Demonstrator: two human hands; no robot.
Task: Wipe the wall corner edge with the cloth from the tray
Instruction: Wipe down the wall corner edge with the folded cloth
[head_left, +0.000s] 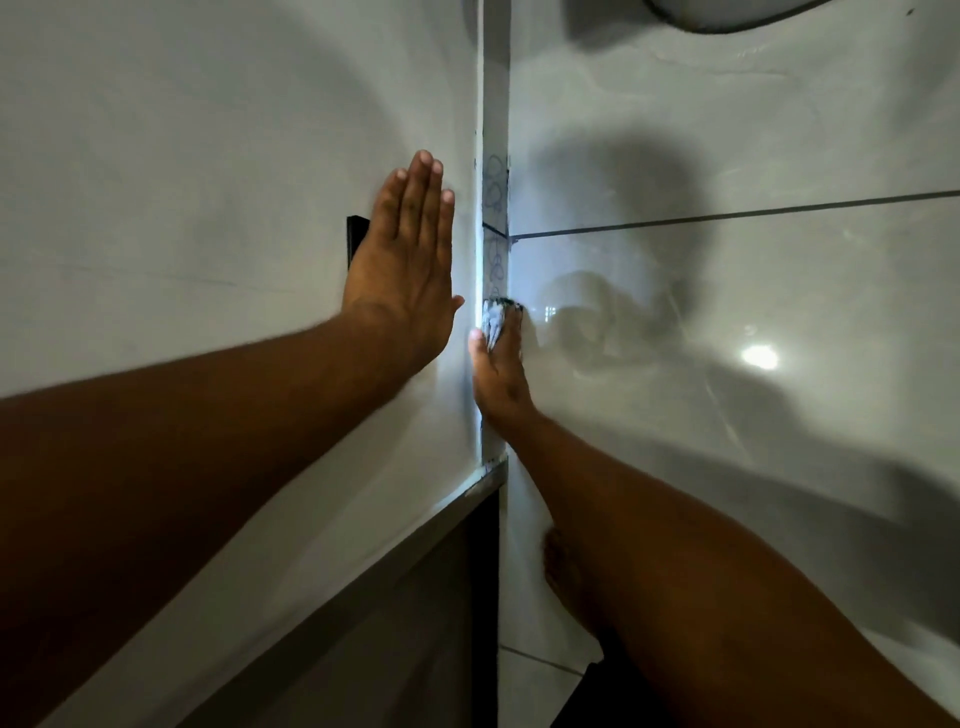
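Note:
The wall corner edge (492, 130) runs as a narrow vertical strip up the middle of the view, with faint scribble marks on it at mid-height. My right hand (500, 374) presses a small crumpled whitish cloth (493, 318) against that strip, just below the marks. My left hand (408, 260) lies flat on the plain wall to the left of the strip, fingers straight and together, holding nothing. No tray is in view.
Glossy grey tiles (727, 322) with a horizontal grout line cover the wall to the right. A small black object (357, 239) sticks out behind my left hand. Below the left wall there is a ledge (363, 561) over a dark opening. A bare foot (569, 577) stands on the tiled floor.

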